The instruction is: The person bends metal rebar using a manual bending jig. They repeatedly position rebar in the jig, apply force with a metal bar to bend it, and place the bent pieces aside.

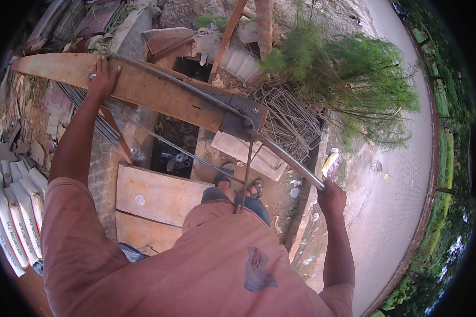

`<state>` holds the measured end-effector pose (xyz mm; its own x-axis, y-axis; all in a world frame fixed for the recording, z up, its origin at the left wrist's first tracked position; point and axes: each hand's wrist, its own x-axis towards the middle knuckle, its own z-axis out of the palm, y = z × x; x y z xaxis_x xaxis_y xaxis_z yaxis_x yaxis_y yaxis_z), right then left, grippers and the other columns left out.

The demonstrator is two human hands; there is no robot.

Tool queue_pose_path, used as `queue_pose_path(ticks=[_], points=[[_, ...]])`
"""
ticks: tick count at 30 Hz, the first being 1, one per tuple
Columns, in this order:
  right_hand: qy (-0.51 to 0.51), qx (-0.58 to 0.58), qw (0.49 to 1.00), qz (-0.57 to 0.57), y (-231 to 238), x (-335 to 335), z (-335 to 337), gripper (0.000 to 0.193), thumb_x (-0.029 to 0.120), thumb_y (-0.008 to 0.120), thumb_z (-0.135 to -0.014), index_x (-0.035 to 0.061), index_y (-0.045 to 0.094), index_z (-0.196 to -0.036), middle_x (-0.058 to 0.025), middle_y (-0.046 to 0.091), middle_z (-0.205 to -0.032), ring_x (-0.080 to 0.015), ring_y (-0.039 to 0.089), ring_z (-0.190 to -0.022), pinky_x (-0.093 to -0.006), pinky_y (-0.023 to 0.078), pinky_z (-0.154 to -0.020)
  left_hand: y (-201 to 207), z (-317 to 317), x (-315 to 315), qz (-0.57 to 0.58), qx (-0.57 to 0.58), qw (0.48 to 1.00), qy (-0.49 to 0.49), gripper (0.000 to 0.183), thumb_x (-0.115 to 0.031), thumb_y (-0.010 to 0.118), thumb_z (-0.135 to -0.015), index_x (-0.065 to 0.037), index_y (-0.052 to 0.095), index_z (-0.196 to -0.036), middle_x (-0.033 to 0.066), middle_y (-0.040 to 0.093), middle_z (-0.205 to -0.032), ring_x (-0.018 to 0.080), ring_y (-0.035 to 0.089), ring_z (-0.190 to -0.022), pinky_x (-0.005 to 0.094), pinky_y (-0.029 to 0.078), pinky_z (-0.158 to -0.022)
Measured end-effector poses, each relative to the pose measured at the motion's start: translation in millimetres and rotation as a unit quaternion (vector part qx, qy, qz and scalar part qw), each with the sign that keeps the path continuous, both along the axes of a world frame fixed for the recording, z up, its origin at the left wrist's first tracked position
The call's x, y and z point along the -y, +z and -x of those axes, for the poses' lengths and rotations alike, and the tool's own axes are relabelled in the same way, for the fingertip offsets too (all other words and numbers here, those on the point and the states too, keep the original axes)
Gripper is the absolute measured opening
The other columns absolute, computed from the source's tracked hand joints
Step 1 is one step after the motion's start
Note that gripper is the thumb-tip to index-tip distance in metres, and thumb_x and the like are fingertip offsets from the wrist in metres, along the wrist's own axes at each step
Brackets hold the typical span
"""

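Observation:
My left hand (pixel 103 82) lies on a long wooden plank (pixel 164 103), fingers stretched across it and a ring on one. A thin steel bar (pixel 195 93) runs along the plank to a dark metal plate (pixel 237 120) at its right end. In my right hand (pixel 331 198) is the end of a metal pipe lever (pixel 293 161), which slants down from that plate. From the plate, a thin rod (pixel 248 169) comes toward my body. Another thin rod (pixel 166 141) crosses below the plank and meets it near my waist. How the bars join at the plate is unclear.
Bent steel bar frames (pixel 293 119) lie in a heap beyond the plate, near a green bush (pixel 354 74). Straight bars (pixel 103 127) rest under the plank. Boards (pixel 158 193) lie beside my feet, below a dark pit (pixel 174 142). White sacks (pixel 18 211) are stacked at left.

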<state>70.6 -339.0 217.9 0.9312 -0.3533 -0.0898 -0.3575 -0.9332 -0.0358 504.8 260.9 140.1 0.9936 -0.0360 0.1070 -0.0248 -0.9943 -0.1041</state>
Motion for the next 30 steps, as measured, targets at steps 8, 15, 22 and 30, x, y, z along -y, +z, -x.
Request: queue_pose_path(ticks=[8,15,22,30], points=[[0.080,-0.052,0.992,0.082,31,34,-44,0.010,0.015,0.062,-0.079,0.0078,0.055,-0.078,-0.0148,0.060,-0.068,-0.0361,0.062,-0.068,-0.0466,0.049,-0.061,-1,-3,0,0.015,0.003,1.000,-0.006,0.084,-0.064,0.030,-0.093,-0.007,0.013,-0.152,0.0114,0.013,-0.159,0.0289,0.017,-0.145,0.0536,0.017,-0.113],[0.066,-0.036,0.995,0.064,15,41,-56,0.005,0.010,0.057,-0.079,0.0056,0.057,-0.077,-0.0172,0.062,-0.070,-0.0368,0.063,-0.070,-0.0486,0.048,-0.063,-6,-7,-5,0.006,-0.006,1.000,-0.003,0.083,-0.064,0.031,-0.093,-0.008,0.014,-0.152,0.0115,0.013,-0.159,0.0292,0.018,-0.145,0.0532,0.018,-0.114],[0.024,0.000,0.999,0.038,21,26,-34,0.009,0.015,0.062,-0.080,0.0071,0.057,-0.080,-0.0154,0.062,-0.072,-0.0365,0.062,-0.070,-0.0476,0.048,-0.063,-2,-4,-3,-0.019,-0.007,1.000,-0.011,0.084,-0.064,0.031,-0.093,-0.005,0.014,-0.151,0.0125,0.013,-0.158,0.0294,0.017,-0.145,0.0539,0.018,-0.113],[-0.055,0.059,0.993,0.082,5,37,-7,0.013,0.012,0.067,-0.073,0.0053,0.056,-0.071,-0.0183,0.061,-0.070,-0.0396,0.060,-0.072,-0.0481,0.047,-0.065,-12,-16,-6,0.013,0.002,1.000,-0.022,0.084,-0.064,0.031,-0.093,-0.004,0.016,-0.150,0.0152,0.016,-0.157,0.0303,0.019,-0.144,0.0548,0.020,-0.112]])
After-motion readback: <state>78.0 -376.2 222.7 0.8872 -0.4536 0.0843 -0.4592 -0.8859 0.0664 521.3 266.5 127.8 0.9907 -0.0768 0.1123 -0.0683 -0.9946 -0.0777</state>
